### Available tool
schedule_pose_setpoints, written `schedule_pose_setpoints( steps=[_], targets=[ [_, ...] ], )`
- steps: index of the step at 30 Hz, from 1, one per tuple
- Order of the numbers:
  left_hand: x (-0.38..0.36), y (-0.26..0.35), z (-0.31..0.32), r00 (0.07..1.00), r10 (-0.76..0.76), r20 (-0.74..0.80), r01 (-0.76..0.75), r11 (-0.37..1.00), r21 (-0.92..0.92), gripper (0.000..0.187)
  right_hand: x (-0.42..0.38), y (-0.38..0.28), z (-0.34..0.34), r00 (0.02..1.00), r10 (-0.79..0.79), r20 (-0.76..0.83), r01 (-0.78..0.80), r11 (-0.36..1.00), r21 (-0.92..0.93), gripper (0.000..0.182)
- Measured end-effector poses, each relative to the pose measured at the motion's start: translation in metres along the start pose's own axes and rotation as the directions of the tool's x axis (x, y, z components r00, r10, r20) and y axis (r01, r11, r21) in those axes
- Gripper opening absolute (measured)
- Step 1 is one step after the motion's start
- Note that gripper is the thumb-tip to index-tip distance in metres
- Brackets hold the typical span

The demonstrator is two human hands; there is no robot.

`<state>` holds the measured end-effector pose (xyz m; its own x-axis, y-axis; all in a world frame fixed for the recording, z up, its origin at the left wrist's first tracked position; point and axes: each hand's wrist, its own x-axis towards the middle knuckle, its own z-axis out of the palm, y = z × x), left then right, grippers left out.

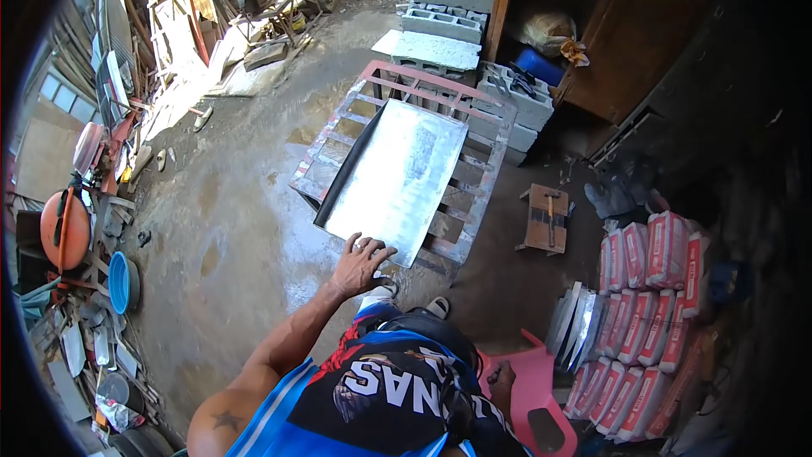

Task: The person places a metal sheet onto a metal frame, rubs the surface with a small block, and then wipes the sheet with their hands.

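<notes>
My left hand (pixel 362 264) reaches to the near edge of a shiny sheet-metal tray (pixel 397 178), its fingers spread over the corner region. The tray has a raised, dark side along its left and lies on a slatted metal frame (pixel 486 203) with worn reddish paint. Low on my right side, my right hand (pixel 502 375) is in shadow with its fingers curled, overlapping a pink plastic chair (pixel 534 372). What those fingers hold, if anything, is hidden.
A hammer (pixel 551 220) lies on a small wooden stool (pixel 541 233) to the right. Stacked red-and-white bags (pixel 639 322) stand behind the chair. Concrete blocks (pixel 440 25) rise beyond the frame. Scrap wood (pixel 190 8) and a blue basin (pixel 123 283) line the left.
</notes>
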<state>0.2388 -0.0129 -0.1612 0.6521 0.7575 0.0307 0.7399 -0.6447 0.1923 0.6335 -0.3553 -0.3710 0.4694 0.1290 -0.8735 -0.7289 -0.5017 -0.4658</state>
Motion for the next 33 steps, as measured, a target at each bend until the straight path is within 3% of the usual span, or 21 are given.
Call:
schedule_pose_setpoints(
  steps=[2, 3, 4, 6, 7, 9, 11, 12, 14, 15, 19, 23, 28, 30, 33],
  targets=[
    [0.002, 0.011, 0.017, 1.000, 0.010, 0.010, -0.010, 1.000, 0.008, 0.074, 0.000, 0.003, 0.013, 1.000, 0.002, 0.010, -0.002, 1.000, -0.030, 0.025],
    [0.005, 0.018, 0.019, 0.997, -0.012, -0.073, 0.009, 0.999, -0.039, 0.056, 0.000, 0.005, 0.019, 0.999, 0.002, 0.038, -0.002, 1.000, -0.024, 0.025],
    [0.007, 0.022, 0.026, 0.997, -0.012, -0.077, 0.009, 0.999, -0.044, 0.056, -0.001, 0.006, 0.021, 0.998, 0.003, 0.063, -0.002, 1.000, -0.018, 0.024],
    [0.015, 0.023, 0.037, 0.993, -0.103, -0.058, 0.101, 0.994, -0.030, 0.036, -0.001, 0.002, 0.031, 0.999, -0.014, 0.042, 0.012, 0.999, 0.038, 0.023],
    [0.018, 0.022, 0.039, 0.986, -0.076, -0.148, 0.071, 0.997, -0.036, 0.027, -0.002, 0.000, 0.036, 0.999, -0.034, -0.020, 0.035, 0.998, 0.052, 0.022],
    [0.021, 0.021, 0.038, 0.993, -0.058, -0.106, 0.055, 0.998, -0.038, 0.027, -0.003, 0.001, 0.045, 0.995, -0.055, -0.081, 0.061, 0.996, 0.068, 0.022],
    [0.023, 0.019, 0.038, 0.995, -0.003, -0.097, 0.003, 1.000, -0.007, 0.026, -0.004, 0.002, 0.049, 0.989, -0.106, -0.104, 0.132, 0.946, 0.297, 0.026],
    [0.025, 0.019, 0.037, 0.995, 0.001, -0.098, -0.001, 1.000, -0.009, 0.026, 0.018, 0.014, 0.044, 0.988, -0.107, -0.107, 0.135, 0.944, 0.300, 0.026],
    [0.027, 0.019, 0.034, 0.994, 0.038, -0.100, -0.041, 0.999, -0.023, 0.024, 0.075, 0.047, 0.033, 0.897, -0.441, 0.009, 0.411, 0.842, 0.348, 0.029],
    [0.027, 0.018, 0.035, 0.992, 0.053, -0.113, -0.053, 0.999, 0.006, 0.022, 0.068, 0.048, 0.034, 0.896, -0.443, 0.000, 0.415, 0.839, 0.351, 0.029],
    [0.027, 0.016, 0.041, 0.992, 0.062, -0.108, -0.058, 0.998, 0.035, 0.020, 0.051, 0.013, 0.065, 0.966, -0.258, 0.015, 0.200, 0.784, 0.588, 0.030],
    [0.030, 0.014, 0.035, 0.987, 0.061, -0.147, -0.065, 0.998, -0.019, 0.016, 0.031, -0.016, 0.069, 0.991, -0.087, 0.100, -0.021, 0.640, 0.768, 0.032],
    [0.023, 0.010, 0.003, 0.980, 0.004, -0.199, -0.040, 0.983, -0.181, 0.017, 0.024, -0.001, 0.066, 0.993, -0.076, 0.090, -0.008, 0.716, 0.698, 0.033],
    [0.022, 0.004, -0.018, 0.975, -0.032, -0.219, -0.029, 0.961, -0.273, 0.021, -0.022, -0.006, 0.073, 0.991, -0.078, 0.108, -0.016, 0.731, 0.682, 0.035],
    [0.030, -0.005, -0.058, 0.925, -0.066, -0.375, -0.073, 0.936, -0.345, 0.027, -0.039, -0.009, 0.089, 0.989, -0.089, 0.118, -0.017, 0.728, 0.685, 0.035]
  ],
)
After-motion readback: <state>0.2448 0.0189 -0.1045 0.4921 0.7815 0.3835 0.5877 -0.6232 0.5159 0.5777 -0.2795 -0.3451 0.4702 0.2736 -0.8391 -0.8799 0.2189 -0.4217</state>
